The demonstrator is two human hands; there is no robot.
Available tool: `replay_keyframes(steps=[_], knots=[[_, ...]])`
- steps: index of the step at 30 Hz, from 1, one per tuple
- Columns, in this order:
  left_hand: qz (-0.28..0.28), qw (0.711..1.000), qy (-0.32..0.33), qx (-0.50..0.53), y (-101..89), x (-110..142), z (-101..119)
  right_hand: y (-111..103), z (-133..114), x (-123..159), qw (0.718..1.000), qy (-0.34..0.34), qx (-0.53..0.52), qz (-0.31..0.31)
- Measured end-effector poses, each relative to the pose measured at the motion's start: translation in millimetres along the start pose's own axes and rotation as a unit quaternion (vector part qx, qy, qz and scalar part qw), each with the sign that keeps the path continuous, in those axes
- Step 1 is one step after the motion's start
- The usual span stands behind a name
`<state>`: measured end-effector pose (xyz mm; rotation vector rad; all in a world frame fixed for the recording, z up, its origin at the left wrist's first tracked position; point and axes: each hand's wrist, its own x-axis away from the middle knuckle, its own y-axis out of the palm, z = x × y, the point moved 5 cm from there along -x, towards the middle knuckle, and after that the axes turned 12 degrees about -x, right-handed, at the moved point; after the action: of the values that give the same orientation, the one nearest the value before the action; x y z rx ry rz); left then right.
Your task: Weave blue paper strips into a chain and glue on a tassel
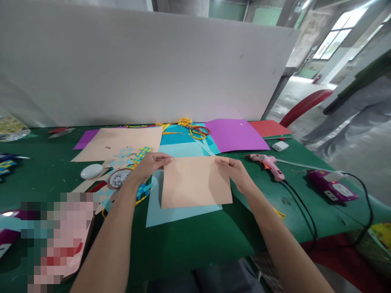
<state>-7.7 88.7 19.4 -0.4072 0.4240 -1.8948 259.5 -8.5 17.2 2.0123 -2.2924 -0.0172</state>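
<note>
A peach sheet of paper (pixel 197 183) is held up by its top corners between my two hands. My left hand (pixel 152 162) pinches the upper left corner, thumb along the top edge. At the upper right corner my right hand (pixel 235 171) is closed on the same sheet. Beneath it a light blue sheet (pixel 155 215) lies on the green table (pixel 195 248), partly covered. Beside my left wrist are woven blue-and-yellow paper strips (pixel 142 154) and a round container of small beads (pixel 119 178), partly hidden by the arm.
A pink glue gun (pixel 269 165) with a black cord lies to the right, near a purple power strip (pixel 331 185). Scissors (pixel 199 132) and purple sheets (pixel 236 136) lie at the back before a white panel (pixel 146 69). A person (pixel 360 97) stands beyond a red chair (pixel 307 106).
</note>
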Motion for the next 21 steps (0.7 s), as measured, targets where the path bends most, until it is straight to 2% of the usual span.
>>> replay_keyframes(steps=[12, 21], knots=[[0.026, 0.998, 0.009, 0.052, -3.0, 0.8, 1.2, -8.1, 4.4, -3.3, 0.999, -0.014, -0.025, 0.026], [0.04, 0.998, 0.012, 0.045, -4.3, -1.5, -3.0, -9.1, 7.2, -4.5, 0.999, -0.014, -0.023, 0.032]])
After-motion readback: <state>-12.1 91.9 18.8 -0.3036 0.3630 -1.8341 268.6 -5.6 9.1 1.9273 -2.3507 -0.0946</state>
